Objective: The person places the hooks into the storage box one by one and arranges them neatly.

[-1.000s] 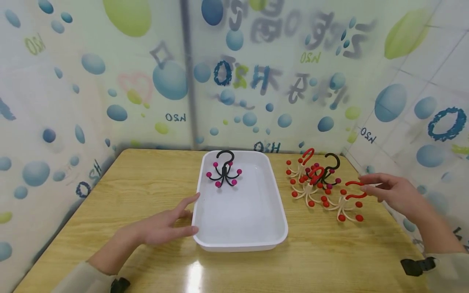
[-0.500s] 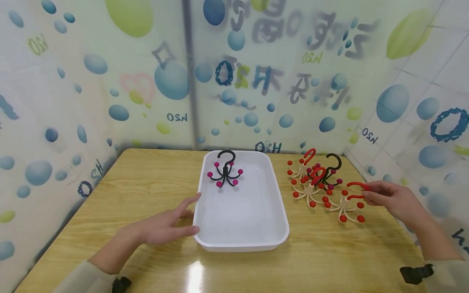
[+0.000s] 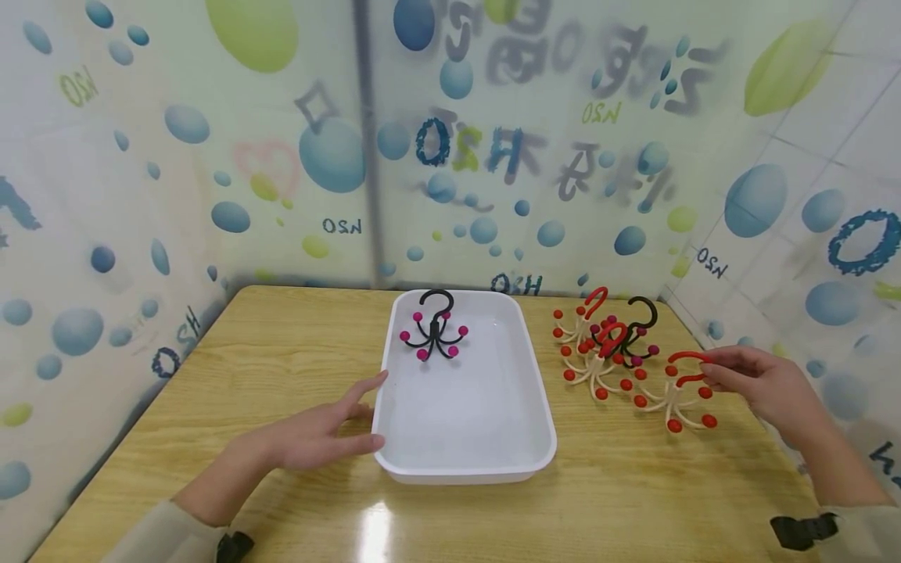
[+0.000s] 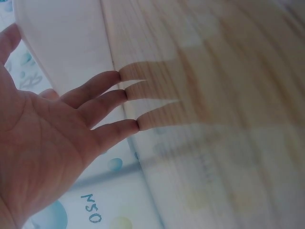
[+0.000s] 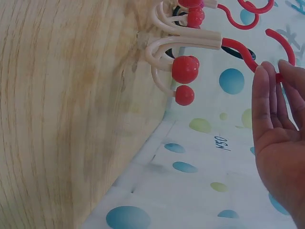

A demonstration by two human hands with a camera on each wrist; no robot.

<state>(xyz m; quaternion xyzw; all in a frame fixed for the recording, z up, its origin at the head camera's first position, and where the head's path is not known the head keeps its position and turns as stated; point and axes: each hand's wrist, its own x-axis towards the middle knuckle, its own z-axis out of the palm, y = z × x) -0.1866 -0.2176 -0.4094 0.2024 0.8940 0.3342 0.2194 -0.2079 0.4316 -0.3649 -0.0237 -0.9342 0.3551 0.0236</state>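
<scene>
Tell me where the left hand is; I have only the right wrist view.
Observer: The left hand is at the left rim of the white tray, toward the near end.
Operator: Does the tray hold anything?
Observer: Yes, one black hook, toward the far end.
Operator: I can't make out a whole black one here. Is another outside?
Observer: Yes, a second black hook is on the table, beyond and to the left of the red hook in the right hand.
</scene>
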